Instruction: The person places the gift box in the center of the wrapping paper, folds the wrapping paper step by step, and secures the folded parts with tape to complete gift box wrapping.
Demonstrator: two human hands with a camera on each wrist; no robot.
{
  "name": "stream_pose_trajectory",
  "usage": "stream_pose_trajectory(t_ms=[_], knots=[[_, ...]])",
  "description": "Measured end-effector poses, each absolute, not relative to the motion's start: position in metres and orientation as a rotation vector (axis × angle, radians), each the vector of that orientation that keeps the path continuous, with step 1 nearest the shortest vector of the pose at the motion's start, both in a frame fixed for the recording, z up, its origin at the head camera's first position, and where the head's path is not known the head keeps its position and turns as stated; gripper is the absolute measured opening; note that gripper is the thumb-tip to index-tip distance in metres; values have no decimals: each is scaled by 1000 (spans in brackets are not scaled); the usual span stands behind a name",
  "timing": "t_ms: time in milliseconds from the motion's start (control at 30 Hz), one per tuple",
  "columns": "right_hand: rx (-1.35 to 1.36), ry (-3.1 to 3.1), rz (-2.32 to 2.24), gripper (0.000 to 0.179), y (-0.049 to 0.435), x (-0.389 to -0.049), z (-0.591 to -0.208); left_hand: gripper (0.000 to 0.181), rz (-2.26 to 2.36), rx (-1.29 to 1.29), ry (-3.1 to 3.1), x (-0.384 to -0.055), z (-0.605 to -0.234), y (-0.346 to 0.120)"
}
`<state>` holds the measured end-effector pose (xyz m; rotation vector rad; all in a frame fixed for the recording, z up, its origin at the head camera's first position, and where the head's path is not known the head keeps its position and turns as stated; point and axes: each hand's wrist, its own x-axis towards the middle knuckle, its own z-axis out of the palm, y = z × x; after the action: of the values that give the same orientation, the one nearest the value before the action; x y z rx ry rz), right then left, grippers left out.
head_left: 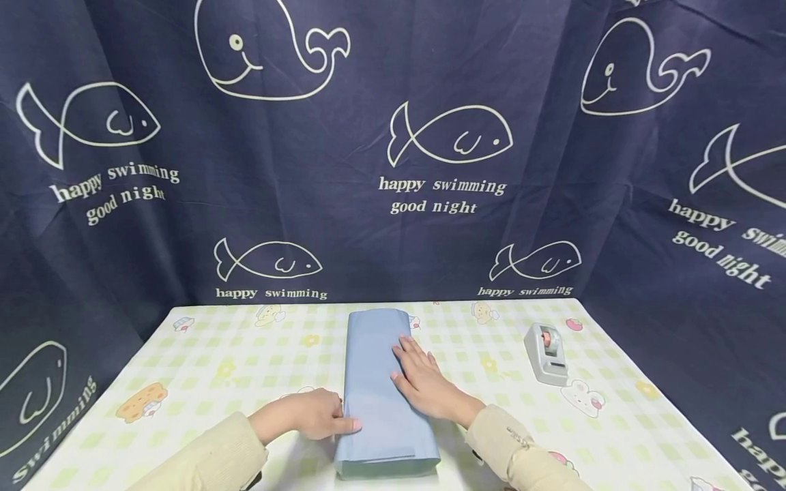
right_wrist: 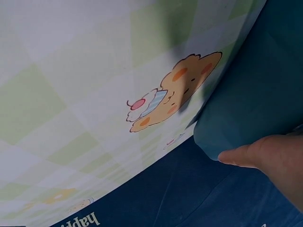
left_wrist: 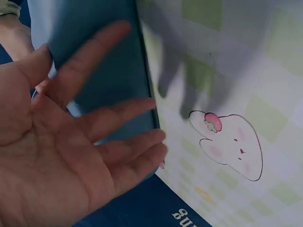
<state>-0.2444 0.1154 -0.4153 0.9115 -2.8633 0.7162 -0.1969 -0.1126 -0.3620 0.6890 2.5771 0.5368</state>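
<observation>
A long package wrapped in blue paper (head_left: 377,368) lies lengthwise on the table, its near end toward me with a paper edge showing. At its near left edge is my left hand (head_left: 316,412), the thumb reaching over the top. The left wrist view shows that hand (left_wrist: 61,142) with fingers spread and fairly straight beside the blue side. My right hand (head_left: 426,382) rests on the right edge of the package, fingers extended over the top. In the right wrist view, only part of the right hand (right_wrist: 265,153) shows against the blue paper; its other fingers are hidden.
A grey tape dispenser (head_left: 546,354) with a reddish core stands on the right of the table. The table has a green-checked cloth (head_left: 233,341) with cartoon prints. A navy curtain (head_left: 362,225) with fish and whale drawings hangs behind and at both sides.
</observation>
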Motion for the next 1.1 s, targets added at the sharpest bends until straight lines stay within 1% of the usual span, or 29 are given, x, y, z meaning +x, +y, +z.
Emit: stream_pose_trajectory(t_ms=[100, 133, 200, 300, 367, 667, 900, 1100], knots=[[909, -2864, 719, 52, 115, -245, -415, 49, 589, 589, 2625, -198, -362, -112], [909, -2862, 720, 52, 115, -245, -416, 50, 581, 562, 2655, -199, -362, -112], [909, -2860, 724, 52, 115, -245, -416, 55, 590, 500, 2704, -202, -363, -111], [905, -2865, 726, 52, 115, -245, -416, 69, 601, 433, 2776, -207, -369, -109], [903, -2865, 726, 52, 115, -245, -416, 72, 605, 425, 2820, -211, -374, -108], [903, -2863, 745, 52, 114, -246, -416, 65, 563, 546, 3009, -225, -391, -106], [912, -2863, 762, 52, 115, -246, -415, 59, 483, 769, 3018, -239, -399, -111], [895, -2862, 831, 54, 114, -246, -415, 58, 473, 870, 2961, -247, -402, -115]])
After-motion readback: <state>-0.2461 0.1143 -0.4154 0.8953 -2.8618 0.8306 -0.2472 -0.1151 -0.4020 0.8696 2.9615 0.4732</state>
